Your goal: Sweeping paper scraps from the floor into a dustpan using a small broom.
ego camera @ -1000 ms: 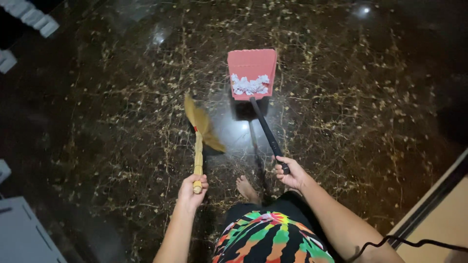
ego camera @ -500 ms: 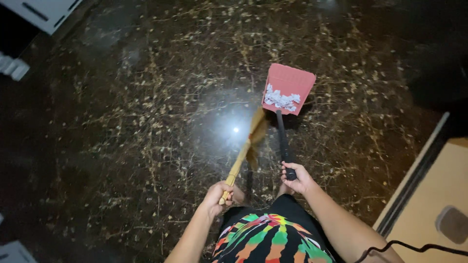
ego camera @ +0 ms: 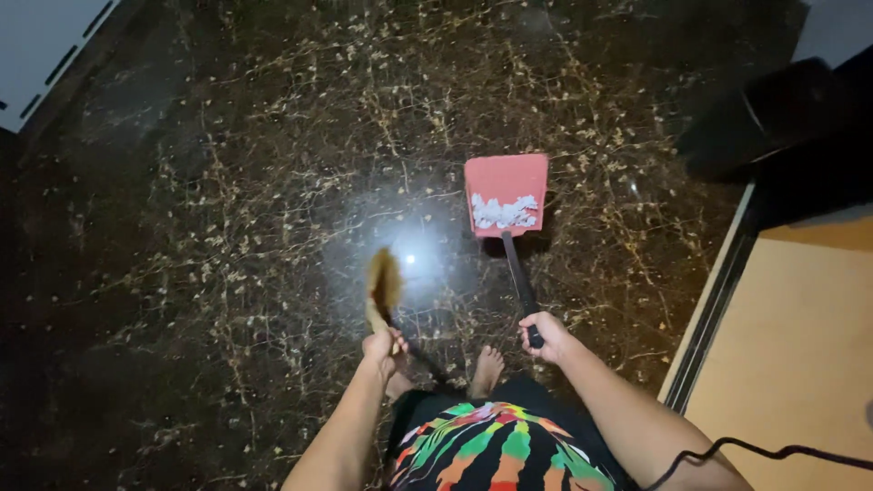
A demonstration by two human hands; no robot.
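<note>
I take the pink dustpan (ego camera: 506, 186) as my landmark; it lies flat on the dark veined marble floor (ego camera: 227, 227). Its long axis runs up and down the view: the open mouth points away from me, and the black handle (ego camera: 518, 284) slants back from the pan's near edge toward my body. My right hand (ego camera: 544, 335) is closed in a full fist round the near end of that handle. A heap of white paper scraps (ego camera: 505, 213) lies inside the pan, against its rear wall.

Left of the dustpan and nearer to me, my left hand (ego camera: 384, 350) is clenched round the stem of a short straw broom (ego camera: 383, 289). The broom points away from me, bristles up-view, roughly parallel to the pan's handle; the bristles are blurred. My bare foot (ego camera: 488, 366) stands between the two hands. Right of the dustpan runs a dark door track (ego camera: 714, 300).
</note>
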